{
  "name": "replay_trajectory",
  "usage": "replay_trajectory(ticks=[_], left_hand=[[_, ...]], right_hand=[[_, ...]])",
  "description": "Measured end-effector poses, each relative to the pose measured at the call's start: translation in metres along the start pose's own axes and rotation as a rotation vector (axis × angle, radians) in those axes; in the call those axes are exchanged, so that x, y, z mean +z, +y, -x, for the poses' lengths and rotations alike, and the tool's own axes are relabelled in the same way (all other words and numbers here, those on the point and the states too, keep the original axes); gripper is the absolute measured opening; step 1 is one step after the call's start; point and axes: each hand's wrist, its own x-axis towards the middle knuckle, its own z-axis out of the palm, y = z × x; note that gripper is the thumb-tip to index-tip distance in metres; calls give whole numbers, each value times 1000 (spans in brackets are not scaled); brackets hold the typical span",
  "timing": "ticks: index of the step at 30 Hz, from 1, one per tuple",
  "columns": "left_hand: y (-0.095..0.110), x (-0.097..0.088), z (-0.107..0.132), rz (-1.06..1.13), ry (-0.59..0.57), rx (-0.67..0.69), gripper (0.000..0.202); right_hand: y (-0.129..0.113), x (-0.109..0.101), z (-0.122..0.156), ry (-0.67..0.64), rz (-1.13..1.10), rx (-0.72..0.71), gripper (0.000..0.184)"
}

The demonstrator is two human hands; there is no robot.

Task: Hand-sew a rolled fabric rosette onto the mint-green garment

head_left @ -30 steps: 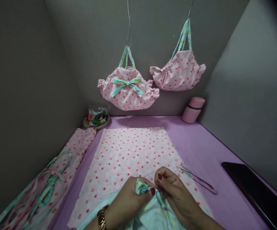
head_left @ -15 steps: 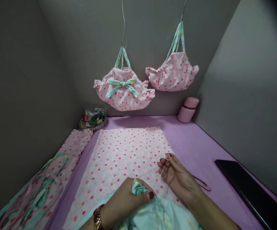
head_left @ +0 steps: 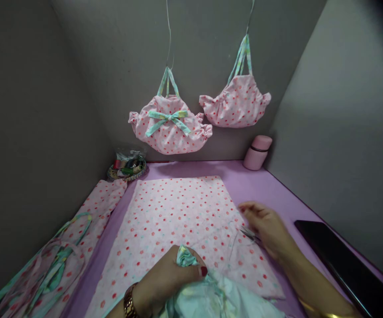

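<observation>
My left hand (head_left: 173,278) pinches a gathered bunch of mint-green fabric (head_left: 211,300) near the front edge; a gold watch is on that wrist. My right hand (head_left: 266,225) is blurred, out to the right over the pink dotted cloth (head_left: 178,212). A thin thread (head_left: 233,240) runs from the mint fabric up to its fingers, which seem closed on it. The tips of small pink snips (head_left: 248,232) show just under that hand.
Two pink dotted bags (head_left: 169,128) (head_left: 236,104) hang on the back wall. A pink flask (head_left: 257,152) and a basket of thread spools (head_left: 127,165) stand at the back. More dotted cloth with mint straps (head_left: 62,256) lies left, a dark tablet (head_left: 343,260) right.
My right hand has left the mint fabric and moved right and away, drawing the thread out, and now covers the snips. My left hand has kept its grip.
</observation>
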Motion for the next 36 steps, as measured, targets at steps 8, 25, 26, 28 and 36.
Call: replay_trajectory(ticks=[8,25,26,28,36], left_hand=[[-3,0,-3,-85,19,49,20],[-5,-2,-1,-78,-77,32,18],[-5,-2,-1,-80,-72,39,18],[-5,-2,-1,-78,-74,60,19],[-3,-2,1,-39,-87,21,17]], right_hand=[[26,41,36,-436,194,293,14],[15,7,10,-74,233,71,20],[18,19,19,-215,250,143,17],[22,36,34,-421,267,251,14],[22,5,2,68,162,15,16]])
